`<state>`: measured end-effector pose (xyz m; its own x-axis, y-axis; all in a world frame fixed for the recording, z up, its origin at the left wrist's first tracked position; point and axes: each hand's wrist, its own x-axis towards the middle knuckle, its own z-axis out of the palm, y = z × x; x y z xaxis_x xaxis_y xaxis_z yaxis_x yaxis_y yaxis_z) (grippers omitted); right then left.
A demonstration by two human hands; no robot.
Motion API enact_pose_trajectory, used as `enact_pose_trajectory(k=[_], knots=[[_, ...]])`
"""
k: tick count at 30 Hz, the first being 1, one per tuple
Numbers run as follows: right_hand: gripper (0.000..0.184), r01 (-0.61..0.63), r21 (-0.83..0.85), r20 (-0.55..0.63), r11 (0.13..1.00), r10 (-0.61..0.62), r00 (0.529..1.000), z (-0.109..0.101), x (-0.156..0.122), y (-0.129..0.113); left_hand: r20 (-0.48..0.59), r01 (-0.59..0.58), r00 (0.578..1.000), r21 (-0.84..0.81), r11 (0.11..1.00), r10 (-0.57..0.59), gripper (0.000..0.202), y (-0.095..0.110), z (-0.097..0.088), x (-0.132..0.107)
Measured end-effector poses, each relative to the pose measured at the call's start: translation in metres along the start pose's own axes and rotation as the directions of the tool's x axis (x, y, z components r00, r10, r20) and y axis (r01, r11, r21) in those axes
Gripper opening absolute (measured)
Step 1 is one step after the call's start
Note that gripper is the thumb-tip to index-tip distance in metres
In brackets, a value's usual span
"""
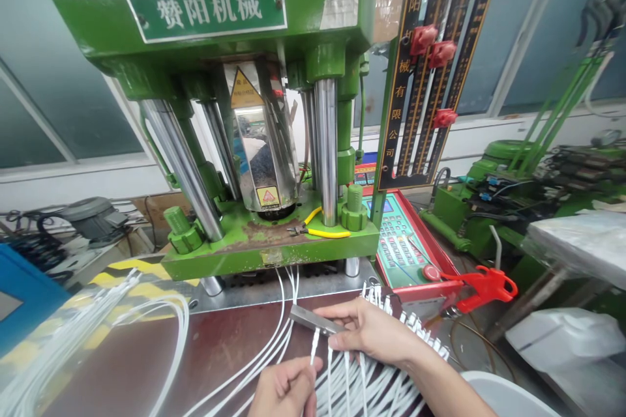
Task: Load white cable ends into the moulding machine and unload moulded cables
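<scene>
While pinched in both hands, thin white cable (313,346) in left (286,388), flat grey metal bar (313,320) in right (372,332).

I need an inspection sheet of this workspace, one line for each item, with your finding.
Surface: dark red-brown table, partly covered by white cables.
Job's things: metal bar held in right hand; white cable end pinched by left hand.
Clutter: yellow-handled pliers on the green press base; red tool near the control panel.
Hands: both closed on their things.
Cables: white cable bundle at left; more cables with connectors under the right hand.
Surroundings: green press, second green machine, windows behind.
</scene>
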<state>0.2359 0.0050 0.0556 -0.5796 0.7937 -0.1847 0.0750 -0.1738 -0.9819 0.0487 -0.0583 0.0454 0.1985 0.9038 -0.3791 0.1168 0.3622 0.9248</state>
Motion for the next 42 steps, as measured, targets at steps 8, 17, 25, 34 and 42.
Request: enact_pose_trajectory(k=[8, 17, 25, 34, 42], knots=[[0.051, 0.006, -0.016, 0.040, 1.000, -0.005, 0.999, 0.002, -0.007, -0.014, 0.016, 0.036, 0.999, -0.060, 0.998, -0.035, 0.049, 0.009, 0.002, 0.000], [0.052, -0.024, -0.050, 0.030, 0.998, 0.025, 0.999, -0.003, -0.005, -0.009, 0.099, 0.068, 0.993, -0.037, 0.997, -0.064, 0.045, 0.009, 0.004, 0.005], [0.052, -0.008, -0.027, -0.039, 1.000, 0.007, 0.999, -0.016, -0.001, -0.004, -0.318, -0.004, 0.790, 0.853, 0.522, 0.525, 0.040, 0.016, -0.018, 0.009], [0.050, -0.044, -0.299, -0.135, 0.953, 0.004, 0.991, -0.033, 0.008, -0.004, -0.231, 0.094, 0.972, 0.509, 0.855, 0.031, 0.015, 0.030, -0.048, 0.024], [0.042, -0.016, -0.863, -0.157, 0.506, -0.238, 0.959, 0.011, 0.031, -0.017, 0.154, 0.158, 0.977, -0.072, 0.985, -0.146, 0.018, 0.069, -0.068, 0.041]])
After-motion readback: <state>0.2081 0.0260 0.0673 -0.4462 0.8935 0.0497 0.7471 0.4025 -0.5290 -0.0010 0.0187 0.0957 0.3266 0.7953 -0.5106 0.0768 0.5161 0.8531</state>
